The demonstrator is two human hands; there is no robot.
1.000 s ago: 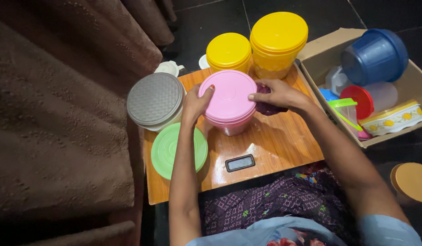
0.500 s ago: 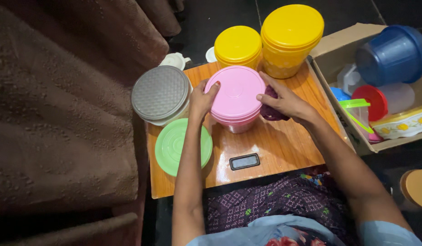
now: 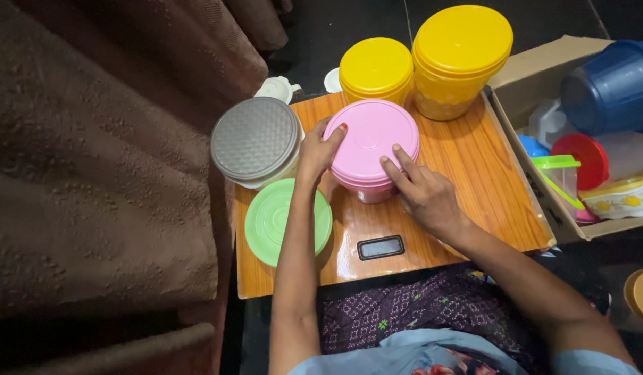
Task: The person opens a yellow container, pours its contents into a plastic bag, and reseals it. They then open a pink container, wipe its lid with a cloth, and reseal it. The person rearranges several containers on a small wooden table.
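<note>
While both hands rest on the round pink plastic container [image 3: 372,142], it stands upright near the middle of the small wooden table [image 3: 474,180], its pink lid seated flat on top. The left hand [image 3: 319,149] cups the container's left edge, thumb laid over the lid's rim and the other fingers curled down the side. The right hand [image 3: 422,191] lies at the near right edge, its fingers [image 3: 394,167] spread and laid flat on the lid. Whether anything is tucked under that palm I cannot tell.

As far as I can judge, the lid is already on and looks level all round, so the closing seems done or nearly so; what may be left is only a last press around the rim, and I cannot see whether the far edge has snapped down.

Just beside it on the left stand a grey-lidded round tub [image 3: 255,139] and a green-lidded round tub [image 3: 287,221], both closed. Behind it are two yellow lidded tubs [image 3: 376,67] [image 3: 460,45], also closed. A small dark flat rectangle [image 3: 380,247] lies on the table's near edge. To the right, an open cardboard box [image 3: 516,76] holds a blue plastic jug [image 3: 610,83] and other containers.
</note>
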